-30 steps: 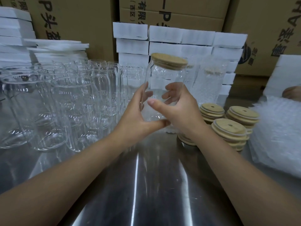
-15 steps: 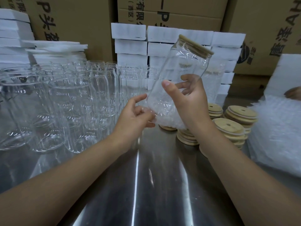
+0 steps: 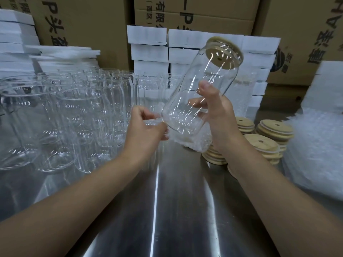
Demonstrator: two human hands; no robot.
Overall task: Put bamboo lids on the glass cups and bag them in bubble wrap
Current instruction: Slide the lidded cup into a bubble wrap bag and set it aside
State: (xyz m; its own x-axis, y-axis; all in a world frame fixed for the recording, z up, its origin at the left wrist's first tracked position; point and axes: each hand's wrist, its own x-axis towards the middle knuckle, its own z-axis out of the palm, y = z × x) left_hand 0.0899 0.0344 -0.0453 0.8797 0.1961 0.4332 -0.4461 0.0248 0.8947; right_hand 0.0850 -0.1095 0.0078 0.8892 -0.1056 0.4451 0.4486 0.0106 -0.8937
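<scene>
1. Item in hand: I am logging one clear cylindrical glass cup (image 3: 200, 86), already capped with a round tan bamboo lid (image 3: 224, 52). It is sitting in the air above the shiny steel table (image 3: 167, 210), tilted with the lid end pointing up and away from the hands.
2. Right hand (image 3: 220, 119): it is wrapping its fingers round the cup's lower body, with the thumb lying up the near wall.
3. Left hand (image 3: 146, 127): it is curling thumb and fingers onto the mouth edge of a clear bubble-wrap bag (image 3: 189, 143), which is covering only the cup's base, just below the right hand.
4. Step, as I am judging it: lidding is done and bagging is beginning.
5. Next move, as I am reading it: the bag mouth is needing to be held wide while the cup slides in base first, with the right hand's grip shifting toward the lid as the wrap climbs.
6. Stock nearby: stacks of round bamboo lids (image 3: 274, 130) are waiting just beyond the right wrist, a white heap of bubble wrap (image 3: 315, 149) farther to the right, and rows of empty clear glass cups (image 3: 78, 115) to the left of the left hand.
7. Change from a second ago: the cup was upright with both hands cupping it. Now it is leaning over, showing me the lid's underside through the glass, and the left hand is gripping the bag instead.
</scene>
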